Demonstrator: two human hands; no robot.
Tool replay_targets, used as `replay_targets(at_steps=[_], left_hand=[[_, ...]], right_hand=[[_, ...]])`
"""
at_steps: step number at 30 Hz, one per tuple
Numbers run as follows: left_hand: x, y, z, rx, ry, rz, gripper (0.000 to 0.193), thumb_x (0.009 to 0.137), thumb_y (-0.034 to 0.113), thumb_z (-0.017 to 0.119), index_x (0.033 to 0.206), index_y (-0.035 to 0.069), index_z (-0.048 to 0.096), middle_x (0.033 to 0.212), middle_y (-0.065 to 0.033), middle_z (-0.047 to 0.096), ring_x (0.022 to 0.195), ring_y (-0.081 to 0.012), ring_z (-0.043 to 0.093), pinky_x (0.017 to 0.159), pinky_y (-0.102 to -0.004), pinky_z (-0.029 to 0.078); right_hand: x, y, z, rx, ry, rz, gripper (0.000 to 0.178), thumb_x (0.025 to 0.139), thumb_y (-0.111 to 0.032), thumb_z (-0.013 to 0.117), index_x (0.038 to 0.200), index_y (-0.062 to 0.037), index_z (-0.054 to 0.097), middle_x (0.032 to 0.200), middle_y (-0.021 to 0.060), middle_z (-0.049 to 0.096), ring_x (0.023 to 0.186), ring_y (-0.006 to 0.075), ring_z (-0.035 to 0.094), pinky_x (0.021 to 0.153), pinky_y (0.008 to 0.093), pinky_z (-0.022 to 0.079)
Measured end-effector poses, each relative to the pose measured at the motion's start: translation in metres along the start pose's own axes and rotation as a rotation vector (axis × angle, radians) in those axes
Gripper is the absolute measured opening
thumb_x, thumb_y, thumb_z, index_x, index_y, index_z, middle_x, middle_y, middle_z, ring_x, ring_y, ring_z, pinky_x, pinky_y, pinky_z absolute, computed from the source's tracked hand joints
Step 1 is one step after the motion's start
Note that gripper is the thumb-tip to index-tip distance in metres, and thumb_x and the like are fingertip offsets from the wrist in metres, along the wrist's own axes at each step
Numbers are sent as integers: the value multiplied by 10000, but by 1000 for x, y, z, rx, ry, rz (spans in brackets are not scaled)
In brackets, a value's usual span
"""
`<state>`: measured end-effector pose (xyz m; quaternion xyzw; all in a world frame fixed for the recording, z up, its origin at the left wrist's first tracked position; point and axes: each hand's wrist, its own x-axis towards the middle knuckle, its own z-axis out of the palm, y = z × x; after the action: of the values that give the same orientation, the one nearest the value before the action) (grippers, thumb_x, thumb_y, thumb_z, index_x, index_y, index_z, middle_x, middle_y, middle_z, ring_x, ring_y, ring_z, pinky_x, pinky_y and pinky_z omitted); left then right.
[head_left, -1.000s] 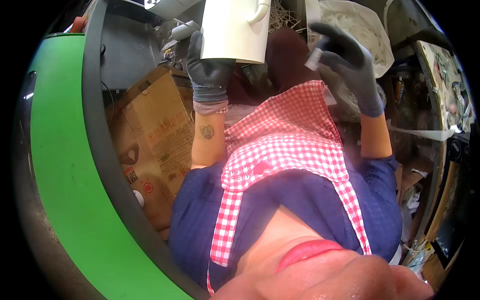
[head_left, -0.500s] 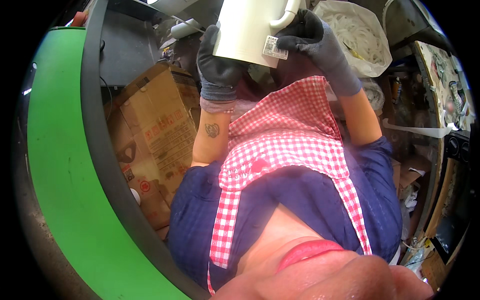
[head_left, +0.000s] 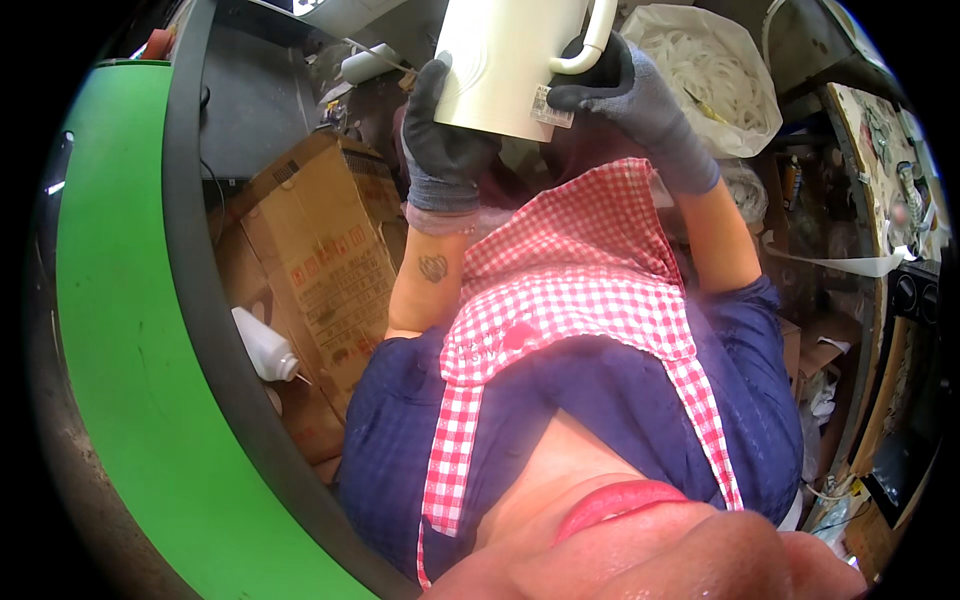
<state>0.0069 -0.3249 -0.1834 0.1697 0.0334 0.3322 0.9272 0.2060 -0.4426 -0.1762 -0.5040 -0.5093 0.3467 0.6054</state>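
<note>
A cream-coloured plastic jug (head_left: 500, 75) with a curved handle is held up in front of me, its far end cut off by the top of the picture. My left hand (head_left: 440, 145), in a grey and black work glove, grips its left side with the thumb along the wall. On the right side, my right hand (head_left: 630, 100), gloved alike, is closed at the jug beside the handle. One of its digits touches the edge of a white printed label (head_left: 552, 107) near the jug's near rim. The fingertips behind the jug are hidden.
A green machine cover (head_left: 115, 300) with a dark edge curves along my left. Beside it are a cardboard box (head_left: 320, 250) and a white nozzle bottle (head_left: 265, 345). At the right stand a white bag (head_left: 750, 130) of pale plastic rings and a cluttered panel (head_left: 860, 150).
The jug and both hands have shifted slightly, the jug tilting a little. A white nozzle bottle now shows beside the green cover, where only a small white part showed before.
</note>
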Motion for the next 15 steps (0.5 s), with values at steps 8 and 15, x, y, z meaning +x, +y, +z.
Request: replay_targets(at_steps=[8, 15], left_hand=[[-1, -2, 11, -55, -115, 36, 458, 943, 254, 631, 1294, -24, 535, 1237, -147, 640, 1153, -284, 614, 1008, -474, 499], [3, -12, -19, 568, 43, 407, 422, 969, 286, 588, 1275, -3, 555, 1220, -139, 655, 1133, -274, 631, 970, -439, 537]], right_hand=[[-2, -24, 12, -413, 91, -238, 626, 774, -66, 826, 1306, 19, 506, 1120, 76, 665, 1018, 155, 635, 910, 323, 533], [-2, -2, 14, -255, 147, -129, 590, 779, -91, 815, 1277, 17, 516, 1145, 92, 658, 1035, 168, 627, 913, 314, 519]])
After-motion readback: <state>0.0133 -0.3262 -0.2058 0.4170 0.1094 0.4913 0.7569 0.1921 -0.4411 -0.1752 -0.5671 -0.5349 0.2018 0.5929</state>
